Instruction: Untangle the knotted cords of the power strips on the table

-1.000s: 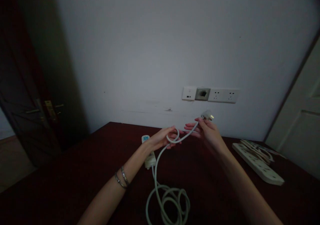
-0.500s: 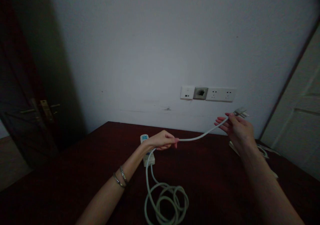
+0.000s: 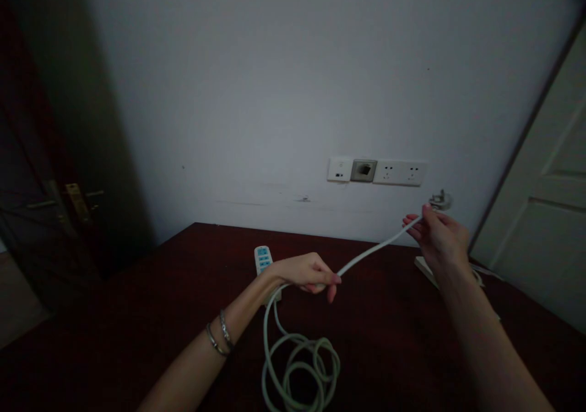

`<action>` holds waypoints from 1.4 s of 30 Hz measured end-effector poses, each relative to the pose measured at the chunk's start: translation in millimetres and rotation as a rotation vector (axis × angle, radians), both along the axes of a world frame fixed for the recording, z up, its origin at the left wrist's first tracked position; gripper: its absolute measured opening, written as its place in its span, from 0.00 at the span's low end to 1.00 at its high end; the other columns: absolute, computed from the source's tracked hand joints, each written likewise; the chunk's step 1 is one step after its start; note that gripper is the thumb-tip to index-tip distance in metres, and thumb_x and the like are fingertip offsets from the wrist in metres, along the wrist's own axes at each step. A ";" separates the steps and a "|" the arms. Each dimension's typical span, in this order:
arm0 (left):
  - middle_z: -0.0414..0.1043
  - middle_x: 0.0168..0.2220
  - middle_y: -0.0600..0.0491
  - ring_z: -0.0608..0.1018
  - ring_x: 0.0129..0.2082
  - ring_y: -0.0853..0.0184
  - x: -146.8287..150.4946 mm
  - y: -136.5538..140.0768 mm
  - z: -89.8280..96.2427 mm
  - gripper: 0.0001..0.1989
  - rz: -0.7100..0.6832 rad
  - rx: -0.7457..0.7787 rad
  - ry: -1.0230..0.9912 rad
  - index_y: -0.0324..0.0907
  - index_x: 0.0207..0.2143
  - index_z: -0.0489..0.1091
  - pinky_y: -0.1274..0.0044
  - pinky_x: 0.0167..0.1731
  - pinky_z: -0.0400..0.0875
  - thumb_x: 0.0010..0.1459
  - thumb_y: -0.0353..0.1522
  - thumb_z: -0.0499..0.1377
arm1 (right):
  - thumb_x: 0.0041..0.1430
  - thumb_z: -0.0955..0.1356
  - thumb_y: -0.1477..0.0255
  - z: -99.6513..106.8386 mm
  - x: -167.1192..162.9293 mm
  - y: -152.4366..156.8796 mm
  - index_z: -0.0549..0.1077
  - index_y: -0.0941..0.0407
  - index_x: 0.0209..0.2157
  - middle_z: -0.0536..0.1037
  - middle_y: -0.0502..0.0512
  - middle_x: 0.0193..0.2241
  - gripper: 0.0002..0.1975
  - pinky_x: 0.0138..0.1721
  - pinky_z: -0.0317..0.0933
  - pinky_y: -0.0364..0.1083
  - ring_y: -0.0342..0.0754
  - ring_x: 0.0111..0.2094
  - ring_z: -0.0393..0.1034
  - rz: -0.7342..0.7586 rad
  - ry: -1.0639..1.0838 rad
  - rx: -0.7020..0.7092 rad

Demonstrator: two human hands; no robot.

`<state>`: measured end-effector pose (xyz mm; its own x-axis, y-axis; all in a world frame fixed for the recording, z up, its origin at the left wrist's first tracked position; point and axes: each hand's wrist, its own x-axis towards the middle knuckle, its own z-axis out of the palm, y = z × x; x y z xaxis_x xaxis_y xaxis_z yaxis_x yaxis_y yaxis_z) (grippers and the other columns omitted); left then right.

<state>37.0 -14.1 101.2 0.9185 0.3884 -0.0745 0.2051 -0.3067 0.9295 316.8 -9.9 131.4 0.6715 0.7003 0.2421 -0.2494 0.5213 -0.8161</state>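
My left hand (image 3: 314, 273) is closed around a white power cord (image 3: 370, 251), a little above the table. The cord rises from there to my right hand (image 3: 442, 235), whose thumb and finger pinch it just below the plug (image 3: 440, 201). The plug's metal prongs point upward, in front of the wall. Behind my left wrist lies a white power strip (image 3: 263, 257) with blue sockets, partly hidden by the arm. Loops of the coiled cord (image 3: 304, 369) rest on the table in front of it.
A dark red table (image 3: 375, 332) stands against the wall. Wall sockets (image 3: 400, 173) sit above its back edge, beside a grey outlet (image 3: 364, 170). A second white strip-like object (image 3: 426, 270) lies partly behind my right forearm. Doors stand at both sides.
My left hand has moved slightly right and down along with the cord. In my right hand the plug has turned, its prongs now upward instead of to the right.
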 end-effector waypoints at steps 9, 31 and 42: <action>0.53 0.20 0.61 0.50 0.12 0.82 -11.1 12.9 11.7 0.07 0.323 -0.337 -0.318 0.37 0.32 0.65 0.84 0.12 0.40 0.55 0.33 0.56 | 0.57 0.63 0.74 0.4 10.4 -1.6 0.62 0.59 0.26 0.72 0.54 0.24 0.06 0.35 0.70 0.48 0.44 0.28 0.72 -0.023 0.094 -0.002; 0.74 0.26 0.47 0.78 0.27 0.60 -38.3 14.9 6.7 0.18 -0.089 -0.417 -0.081 0.36 0.34 0.70 0.71 0.30 0.72 0.41 0.35 0.68 | 0.60 0.59 0.76 12.4 45.4 -21.2 0.59 0.54 0.33 0.70 0.47 0.22 0.03 0.35 0.69 0.44 0.40 0.25 0.72 -0.340 0.228 0.186; 0.74 0.29 0.48 0.78 0.26 0.69 -13.7 11.6 24.6 0.02 0.612 -0.503 -0.991 0.34 0.30 0.69 0.82 0.25 0.73 0.52 0.24 0.59 | 0.49 0.68 0.61 15.3 -25.6 -24.7 0.70 0.59 0.38 0.73 0.52 0.24 0.18 0.25 0.64 0.42 0.43 0.23 0.69 0.259 -0.419 -0.006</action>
<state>23.3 -2.5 125.8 0.3455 0.8966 0.2770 -0.6600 0.0223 0.7509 291.1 -34.6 146.7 0.3205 0.8336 0.4498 -0.0201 0.4808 -0.8766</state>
